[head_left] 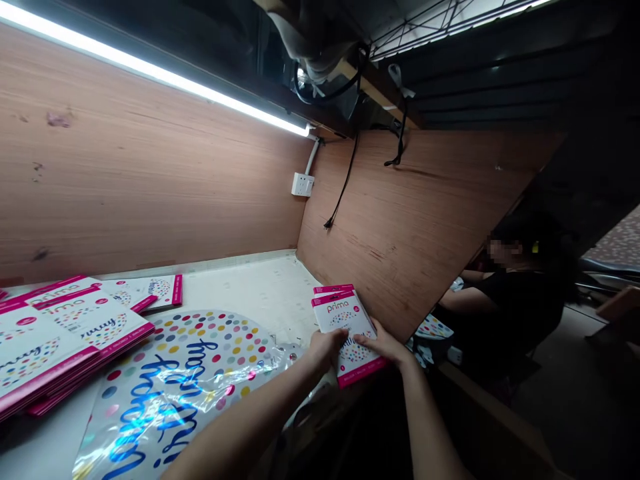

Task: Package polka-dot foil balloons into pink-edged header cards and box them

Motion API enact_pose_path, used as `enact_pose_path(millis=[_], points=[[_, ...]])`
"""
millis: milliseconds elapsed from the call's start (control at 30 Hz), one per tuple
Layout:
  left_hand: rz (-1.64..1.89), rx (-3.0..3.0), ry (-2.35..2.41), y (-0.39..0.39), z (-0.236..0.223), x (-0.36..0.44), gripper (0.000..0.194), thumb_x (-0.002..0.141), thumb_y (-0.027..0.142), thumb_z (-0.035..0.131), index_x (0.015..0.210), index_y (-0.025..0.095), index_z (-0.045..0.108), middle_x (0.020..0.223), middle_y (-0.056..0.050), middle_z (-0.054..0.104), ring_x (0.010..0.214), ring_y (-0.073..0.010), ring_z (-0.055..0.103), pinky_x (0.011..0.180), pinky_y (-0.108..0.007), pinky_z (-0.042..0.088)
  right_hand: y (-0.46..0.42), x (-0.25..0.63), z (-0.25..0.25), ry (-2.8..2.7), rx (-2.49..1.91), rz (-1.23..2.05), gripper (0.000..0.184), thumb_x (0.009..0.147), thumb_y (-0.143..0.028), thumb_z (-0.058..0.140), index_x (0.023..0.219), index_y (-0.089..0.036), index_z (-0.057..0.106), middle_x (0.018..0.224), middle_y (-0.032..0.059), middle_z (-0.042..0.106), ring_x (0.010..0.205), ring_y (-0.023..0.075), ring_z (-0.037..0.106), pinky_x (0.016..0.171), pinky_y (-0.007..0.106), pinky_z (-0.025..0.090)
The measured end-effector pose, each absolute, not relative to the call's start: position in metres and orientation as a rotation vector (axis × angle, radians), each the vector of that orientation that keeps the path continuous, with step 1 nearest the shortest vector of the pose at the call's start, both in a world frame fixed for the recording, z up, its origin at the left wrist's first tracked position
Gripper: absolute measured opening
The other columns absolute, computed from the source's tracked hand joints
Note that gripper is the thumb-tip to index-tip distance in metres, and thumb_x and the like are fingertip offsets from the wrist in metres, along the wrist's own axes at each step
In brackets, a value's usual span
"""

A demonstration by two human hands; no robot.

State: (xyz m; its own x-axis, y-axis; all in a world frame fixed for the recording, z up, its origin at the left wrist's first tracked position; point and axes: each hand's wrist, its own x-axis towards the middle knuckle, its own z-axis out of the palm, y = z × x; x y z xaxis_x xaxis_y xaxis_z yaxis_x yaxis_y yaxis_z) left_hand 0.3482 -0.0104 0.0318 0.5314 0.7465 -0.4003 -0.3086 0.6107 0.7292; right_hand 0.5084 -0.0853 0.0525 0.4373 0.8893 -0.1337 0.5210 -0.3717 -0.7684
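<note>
Both my hands grip a small stack of white and pink balloon packets (345,313) marked "prima", tilted over the table's right end. My left hand (327,348) holds the stack's left side, its thumb on the front. From the right side my right hand (385,343) closes on it, thumb also on the printed face. How many packets are in the stack I cannot tell. To the left, a flat clear foil balloon (200,373) with coloured dots and blue lettering lies on the table, partly under my left forearm.
Piles of similar packets (75,333) cover the table's left side. Wooden panels (390,227) wall the back and right. A socket box (303,185) and a hanging plug cable (340,193) are in the corner. Beyond the right panel sits another person (520,300). A tube light (165,73) shines overhead.
</note>
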Motion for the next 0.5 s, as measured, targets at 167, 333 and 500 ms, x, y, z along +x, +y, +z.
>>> enact_pose_path(millis=[167, 333, 500], points=[[0.717, 0.787, 0.664, -0.03, 0.07, 0.297, 0.037, 0.058, 0.013, 0.084, 0.092, 0.007, 0.071, 0.089, -0.014, 0.076, 0.076, -0.0263, 0.072, 0.075, -0.035, 0.059, -0.113, 0.471, 0.085, -1.193, -1.586, 0.882, 0.099, 0.064, -0.066, 0.073, 0.14, -0.018, 0.032, 0.132, 0.0173, 0.058, 0.116, 0.0296, 0.061, 0.092, 0.044, 0.052], [0.855, 1.258, 0.568, -0.055, 0.128, 0.174, 0.043, 0.057, 0.025, 0.089, 0.096, 0.015, 0.074, 0.094, -0.009, 0.077, 0.087, -0.0268, 0.071, 0.076, -0.031, 0.058, -0.142, 0.367, 0.109, -1.166, -1.185, 0.523, 0.101, 0.056, -0.047, 0.087, 0.138, -0.025, 0.031, 0.126, 0.0123, 0.061, 0.113, 0.0277, 0.061, 0.089, 0.042, 0.055], [0.883, 1.483, 0.653, -0.093, 0.133, 0.047, 0.022, 0.067, 0.035, 0.084, 0.081, 0.019, 0.076, 0.083, -0.007, 0.076, 0.083, -0.0286, 0.071, 0.077, -0.037, 0.06, -0.166, 0.254, 0.065, -1.198, -1.315, 0.253, 0.085, 0.054, -0.035, 0.09, 0.128, -0.019, 0.051, 0.109, 0.0103, 0.069, 0.096, 0.0264, 0.068, 0.077, 0.04, 0.06]])
